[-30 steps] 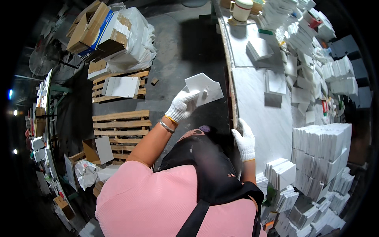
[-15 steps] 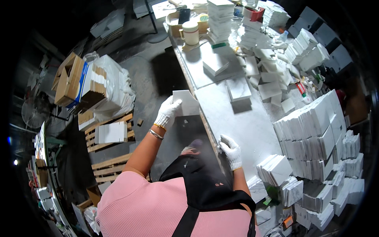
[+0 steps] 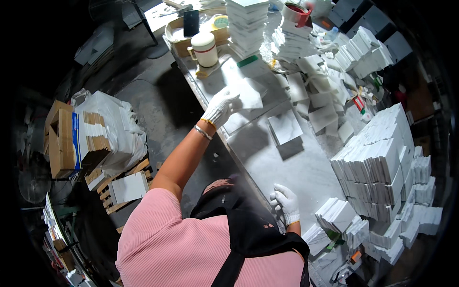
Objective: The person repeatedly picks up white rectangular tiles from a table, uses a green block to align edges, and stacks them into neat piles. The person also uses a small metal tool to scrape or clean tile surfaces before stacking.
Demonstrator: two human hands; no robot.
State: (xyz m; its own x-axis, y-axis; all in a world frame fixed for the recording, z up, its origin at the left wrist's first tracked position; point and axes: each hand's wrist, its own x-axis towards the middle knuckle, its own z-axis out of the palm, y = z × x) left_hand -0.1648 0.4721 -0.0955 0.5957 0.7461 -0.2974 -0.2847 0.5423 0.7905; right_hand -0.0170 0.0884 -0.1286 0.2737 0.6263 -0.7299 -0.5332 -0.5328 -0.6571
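My left hand (image 3: pixel 221 106), in a white glove with a bracelet at the wrist, reaches out over the long grey table (image 3: pixel 306 177) and grips a flat white folded carton (image 3: pixel 248 94) by its near edge. The carton lies low over the table top, next to other flat white pieces. My right hand (image 3: pixel 285 203), also gloved, rests with its fingers spread on the near edge of the table and holds nothing. A small square stack of white cartons (image 3: pixel 285 128) sits between the two hands.
Large piles of white cartons (image 3: pixel 377 162) fill the table's right side. A tall stack (image 3: pixel 248 19), a white lidded jug (image 3: pixel 205 48) and a tape roll (image 3: pixel 296 12) stand at the far end. On the floor left are a cardboard box (image 3: pixel 60 138) and a wooden pallet (image 3: pixel 125 187).
My left hand has carried the white carton from above the floor to over the table top. The view has swung toward the table. My right hand stayed on the table edge.
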